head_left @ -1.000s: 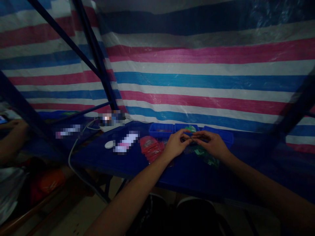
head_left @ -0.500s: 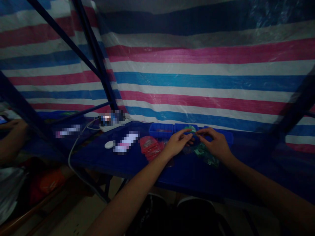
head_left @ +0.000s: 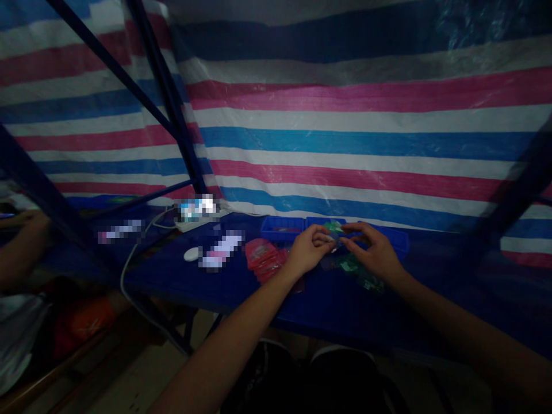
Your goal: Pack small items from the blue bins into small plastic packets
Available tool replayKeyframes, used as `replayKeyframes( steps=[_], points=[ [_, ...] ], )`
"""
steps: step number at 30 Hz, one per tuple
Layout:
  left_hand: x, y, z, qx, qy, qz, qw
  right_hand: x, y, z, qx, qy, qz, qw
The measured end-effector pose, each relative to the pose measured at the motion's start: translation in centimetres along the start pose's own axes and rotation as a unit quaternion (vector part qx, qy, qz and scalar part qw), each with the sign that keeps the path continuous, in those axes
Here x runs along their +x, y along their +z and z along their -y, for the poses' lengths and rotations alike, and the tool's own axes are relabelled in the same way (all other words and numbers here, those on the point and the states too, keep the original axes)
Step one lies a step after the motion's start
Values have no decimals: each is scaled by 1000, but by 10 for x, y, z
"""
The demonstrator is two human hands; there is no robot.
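Note:
My left hand [head_left: 309, 248] has its fingers curled and pinches a small, shiny, translucent plastic bag [head_left: 333, 239]; its contents are too dark to make out. Just to the right is my right hand [head_left: 374, 250], thumb and forefinger apart at the edge of the bag. A spread pile of red packets [head_left: 265, 261] lies left of my left hand. Green packets [head_left: 362, 273] lie on the blue table under my right hand. Behind my hands stand blue trays [head_left: 282, 229], and something green [head_left: 333, 226] shows in the middle one.
A phone [head_left: 222, 250] and a white round object [head_left: 192, 253] lie to the left on the table [head_left: 207, 293]. Farther back are a power strip [head_left: 200, 219] and a grey cable. Blue metal posts and a striped sheet border the table. Another person's arm [head_left: 26, 247] is at far left.
My right thumb and forefinger have parted from their pinch. My left fingers have curled in, and the shiny bag now shows between the hands.

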State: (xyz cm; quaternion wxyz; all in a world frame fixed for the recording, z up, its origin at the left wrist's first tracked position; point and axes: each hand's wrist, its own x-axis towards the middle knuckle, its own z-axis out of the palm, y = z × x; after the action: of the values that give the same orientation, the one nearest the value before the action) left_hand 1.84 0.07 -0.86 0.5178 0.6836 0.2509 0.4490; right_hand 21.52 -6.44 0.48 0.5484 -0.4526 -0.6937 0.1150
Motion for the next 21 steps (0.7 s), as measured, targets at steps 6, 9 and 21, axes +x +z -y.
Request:
replayKeyframes(
  steps=[6,9,21],
  points=[
    [-5,1,-5,46,7,43,998,-1,1,-4,13,29,33,999],
    [-6,0,-6,69,-26,67,995,-1,-2,-3,-47,-14,1,999],
    [5,-5,7,23,-6,21,1000,-2,0,5,-120,-147,74,979]
  ],
)
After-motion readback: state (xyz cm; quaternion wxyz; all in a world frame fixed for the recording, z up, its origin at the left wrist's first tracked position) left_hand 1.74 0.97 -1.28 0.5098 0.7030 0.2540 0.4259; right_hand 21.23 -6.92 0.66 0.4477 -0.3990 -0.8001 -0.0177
